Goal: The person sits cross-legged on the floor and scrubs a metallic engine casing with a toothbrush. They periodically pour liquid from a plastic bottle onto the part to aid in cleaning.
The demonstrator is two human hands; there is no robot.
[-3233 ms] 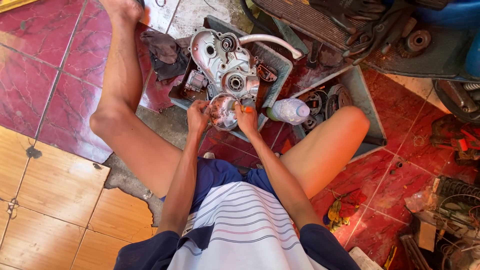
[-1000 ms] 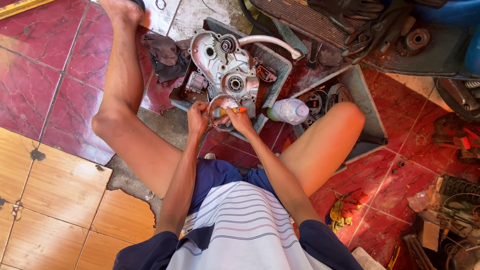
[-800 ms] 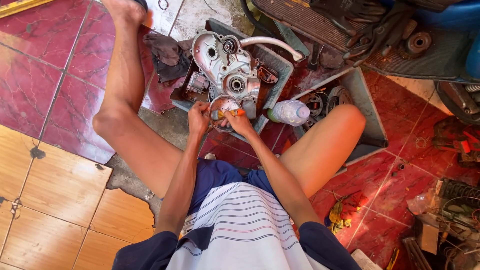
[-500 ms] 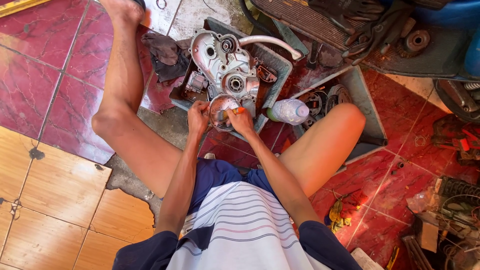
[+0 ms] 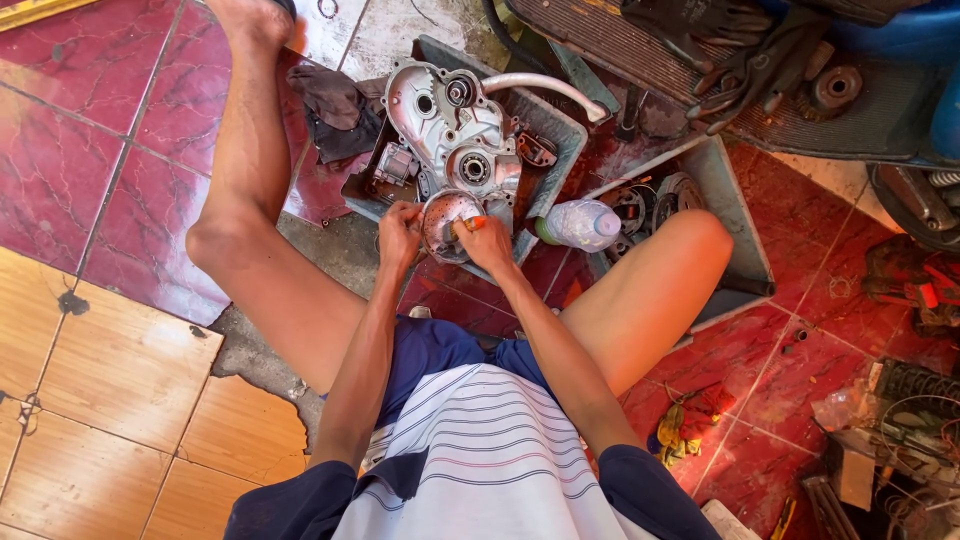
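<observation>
The person sits on the tiled floor point(image 5: 90, 150) with both legs spread wide. Between the legs is a grey metal tray point(image 5: 560, 130), and in it lies a big silver engine case point(image 5: 450, 125) with round holes and bearings.

Both hands are up at the near edge of the tray. The left hand point(image 5: 398, 232) curls its fingers around the left rim of a small round metal part point(image 5: 445, 220), shaped like a shallow bowl, rusty brown inside. It grips the rim tight and keeps the part from turning. The right hand point(image 5: 488, 245) is closed on a small tool with an orange handle point(image 5: 474, 224). The tip of the tool points into the bowl. I cannot tell just what kind of tool it is, because the hand hides most of it.

So the round part is held in the air, just over the near edge of the tray, close to the engine case but not on it.

I think the step in hand is cleaning or scraping the inside of the round part. The next move needs a firm left hand, and small, careful strokes with the tool so it does not slip off the rim.

A clear plastic bottle point(image 5: 580, 222) lies just to the right of the hands, by the right knee. A dark rag point(image 5: 335, 110) lies at the far left corner of the tray. A second tray point(image 5: 735, 240) with dark round parts sits farther right.
</observation>
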